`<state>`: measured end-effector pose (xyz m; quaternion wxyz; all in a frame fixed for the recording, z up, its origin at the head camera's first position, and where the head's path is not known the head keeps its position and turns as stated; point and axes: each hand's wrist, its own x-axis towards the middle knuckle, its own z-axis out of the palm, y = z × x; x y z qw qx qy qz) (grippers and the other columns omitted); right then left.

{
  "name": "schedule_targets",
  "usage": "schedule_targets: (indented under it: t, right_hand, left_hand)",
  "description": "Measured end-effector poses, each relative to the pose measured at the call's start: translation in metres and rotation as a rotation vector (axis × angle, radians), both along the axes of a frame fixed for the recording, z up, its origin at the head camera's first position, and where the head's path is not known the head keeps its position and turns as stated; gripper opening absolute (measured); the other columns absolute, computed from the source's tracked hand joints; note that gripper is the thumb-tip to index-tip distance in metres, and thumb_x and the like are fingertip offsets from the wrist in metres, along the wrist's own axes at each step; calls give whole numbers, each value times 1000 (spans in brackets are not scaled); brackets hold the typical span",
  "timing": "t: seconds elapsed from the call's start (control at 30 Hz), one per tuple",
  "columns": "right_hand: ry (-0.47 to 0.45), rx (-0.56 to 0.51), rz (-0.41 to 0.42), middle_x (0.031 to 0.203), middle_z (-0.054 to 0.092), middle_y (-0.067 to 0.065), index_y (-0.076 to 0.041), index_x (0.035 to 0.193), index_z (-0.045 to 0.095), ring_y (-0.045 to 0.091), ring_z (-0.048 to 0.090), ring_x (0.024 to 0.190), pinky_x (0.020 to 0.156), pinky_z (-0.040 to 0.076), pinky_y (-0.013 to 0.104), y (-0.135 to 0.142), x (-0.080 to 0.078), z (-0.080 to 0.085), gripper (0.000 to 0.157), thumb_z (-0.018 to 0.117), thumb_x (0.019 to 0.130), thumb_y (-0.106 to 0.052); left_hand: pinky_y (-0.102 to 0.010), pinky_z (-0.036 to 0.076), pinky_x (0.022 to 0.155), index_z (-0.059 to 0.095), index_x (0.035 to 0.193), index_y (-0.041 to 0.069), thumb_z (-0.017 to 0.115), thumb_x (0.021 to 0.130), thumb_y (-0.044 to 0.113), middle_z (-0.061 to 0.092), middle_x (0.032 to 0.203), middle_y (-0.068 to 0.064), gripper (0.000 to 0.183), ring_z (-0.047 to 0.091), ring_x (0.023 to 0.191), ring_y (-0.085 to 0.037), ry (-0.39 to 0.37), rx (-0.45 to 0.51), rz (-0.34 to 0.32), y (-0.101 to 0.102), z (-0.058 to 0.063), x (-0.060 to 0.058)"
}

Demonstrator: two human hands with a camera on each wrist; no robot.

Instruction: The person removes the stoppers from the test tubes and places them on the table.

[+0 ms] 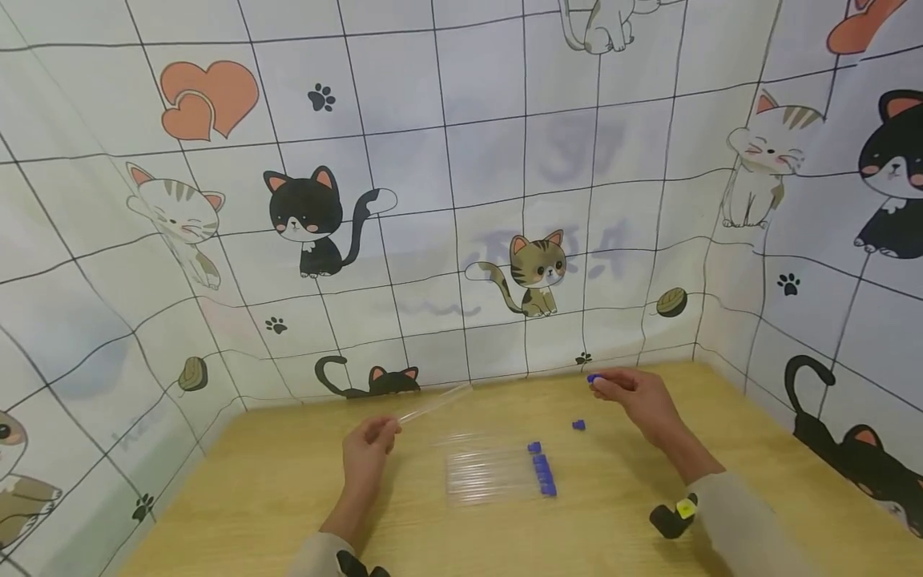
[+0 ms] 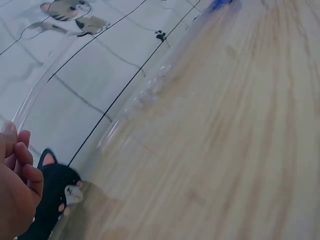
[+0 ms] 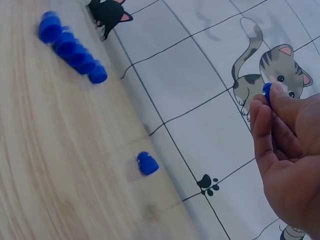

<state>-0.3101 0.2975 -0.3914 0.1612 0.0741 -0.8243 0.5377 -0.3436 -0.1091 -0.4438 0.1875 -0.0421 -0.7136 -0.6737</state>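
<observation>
My left hand (image 1: 369,449) pinches one end of a clear rod (image 1: 436,403) between thumb and fingertips, and the rod slants away from it, forward and to the right; whether its far end touches the wall I cannot tell. My right hand (image 1: 638,399) is narrowed on a small blue piece (image 1: 594,378), which I pinch between thumb and fingertips, and my left wrist view shows little of that side. Just to the left of my right hand and a little nearer to me, a loose blue piece (image 1: 579,425) lies alone on the worktop (image 1: 274,481). Between my two hands and nearer to me than either, a batch of clear rods (image 1: 483,473) lies side by side, too faint for me to count. At the end of the batch towards my right hand runs a close row of blue pieces (image 1: 544,474), with another blue piece (image 1: 534,447) slightly apart at its far end. Beyond both hands hangs a white cloth (image 1: 411,240) with black grid lines and printed cats, and behind my right hand, at the pale sleeve (image 1: 743,521), sits a black wrist device (image 1: 671,519) with a yellow mark
</observation>
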Motion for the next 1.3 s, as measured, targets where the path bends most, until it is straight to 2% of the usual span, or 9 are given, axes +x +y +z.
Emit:
schedule_targets:
  t: [0.17, 0.33, 0.4, 0.53, 0.77, 0.97, 1.3]
  right_hand:
    - [2, 4, 69, 101, 63, 7, -10, 109, 61, 23, 60, 91, 78, 47, 34, -1, -2, 3, 39, 57, 84, -39]
    - [-61, 49, 48, 102, 62, 2, -14, 106, 63, 24, 56, 93, 76, 45, 34, -5, -2, -3, 37, 58, 83, -43]
    - [-63, 65, 45, 102, 62, 1, -16, 105, 63, 24, 55, 93, 77, 44, 37, -6, -2, -4, 36, 57, 83, -44]
    - [-63, 104, 72, 101, 62, 0, -17, 104, 63, 21, 56, 92, 79, 44, 43, -6, -2, -7, 33, 59, 83, -42]
    - [-100, 170, 90, 94, 63, 0, -15, 101, 63, 21, 57, 86, 75, 46, 40, -11, -4, -17, 26, 63, 82, -33]
    - [-123, 283, 42, 86, 62, -3, -15, 96, 63, 14, 56, 78, 69, 45, 31, -15, -6, -28, 20, 66, 81, -28]
    - [-128, 416, -5, 82, 63, -5, -14, 86, 67, 12, 56, 77, 66, 44, 30, -8, -4, -35, 15, 69, 78, -26]
  left_hand:
    - [-26, 47, 59, 64, 95, 2, 63, 83, 20, 64, 81, -8, 21, 53, 66, -17, 30, -94, -89, 12, 0, -2]
    - [-24, 46, 57, 64, 94, 1, 63, 83, 16, 66, 80, -8, 18, 56, 71, -29, 11, -118, -83, 19, -3, 1]
    - [-24, 45, 57, 64, 95, 0, 64, 83, 16, 66, 81, -8, 20, 57, 73, -30, 2, -129, -80, 19, -3, 2]
    - [-25, 45, 56, 66, 92, 3, 66, 81, 17, 65, 79, -4, 17, 56, 69, -23, -23, -167, -84, 19, -4, 2]
    - [-26, 46, 58, 68, 89, 12, 68, 79, 18, 64, 83, -1, 12, 56, 69, -16, -57, -253, -96, 18, -9, 3]
    - [-26, 47, 58, 68, 91, 8, 67, 80, 16, 64, 88, -2, 14, 57, 72, -17, -67, -271, -118, 18, -14, 5]
    - [-26, 47, 55, 68, 93, 6, 67, 79, 15, 65, 85, -2, 16, 57, 69, -16, -66, -275, -138, 19, -15, 9]
